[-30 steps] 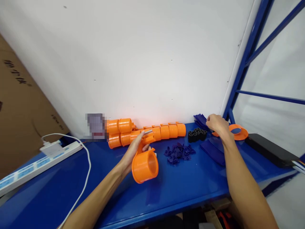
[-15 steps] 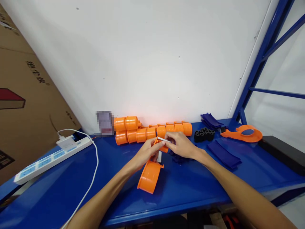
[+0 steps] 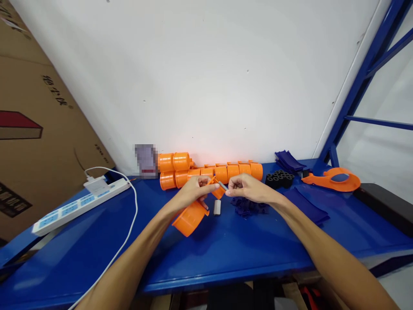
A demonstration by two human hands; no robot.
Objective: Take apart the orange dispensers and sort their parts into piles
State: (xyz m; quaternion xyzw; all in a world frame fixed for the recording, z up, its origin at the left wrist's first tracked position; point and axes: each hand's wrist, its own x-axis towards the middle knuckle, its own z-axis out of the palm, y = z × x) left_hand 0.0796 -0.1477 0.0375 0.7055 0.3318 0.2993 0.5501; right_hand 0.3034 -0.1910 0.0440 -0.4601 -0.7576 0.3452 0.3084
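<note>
My left hand [image 3: 195,189] is closed around an orange plastic tape dispenser frame [image 3: 189,219]. Its round hub hangs below my fingers, and its narrower end [image 3: 218,192] sticks out past my thumb. A toothed metal blade [image 3: 223,185] lies at that end. The fingers of my right hand [image 3: 241,187] pinch the blade's right end; whether it is seated in the frame I cannot tell. On the table just below stands a small whitish-grey block [image 3: 217,207]. Beside it, under my right hand, is a heap of small dark blue parts [image 3: 247,206].
A row of orange dispenser parts [image 3: 222,173] lines the wall. To the right are black rollers [image 3: 279,178], dark blue curved plates [image 3: 288,161], another blue plate [image 3: 306,204], an orange handled piece [image 3: 335,180] and a black box [image 3: 383,209]. A power strip [image 3: 80,204] with a white cable [image 3: 130,228] lies left.
The orange frame has turned and shifted a little left in my left hand. My right hand has tilted the blade, and its right end now points lower. The whitish-grey block shows more fully.
</note>
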